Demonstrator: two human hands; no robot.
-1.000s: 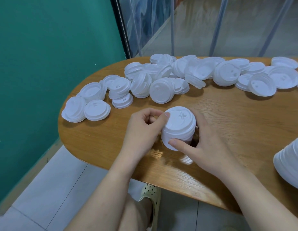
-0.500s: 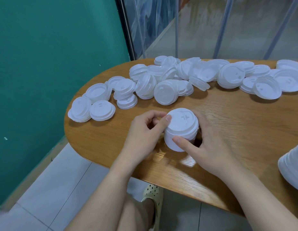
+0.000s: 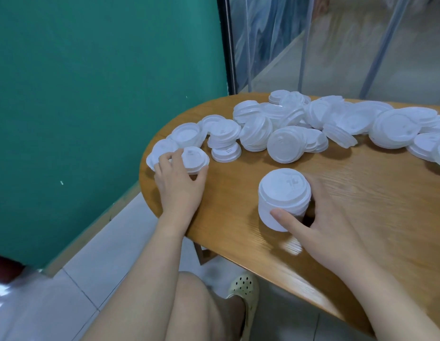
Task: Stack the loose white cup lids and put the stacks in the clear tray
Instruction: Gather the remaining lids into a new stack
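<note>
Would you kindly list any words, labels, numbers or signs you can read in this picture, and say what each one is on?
No text can be read.
Top lid of the stack held by the right hand: raised marks, too blurred to read.
Loose lids on the table: small embossed marks, too small to read.

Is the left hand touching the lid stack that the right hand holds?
Apart. The head view shows bare table between the left hand, on a lid at the table's end, and the lid stack.
</note>
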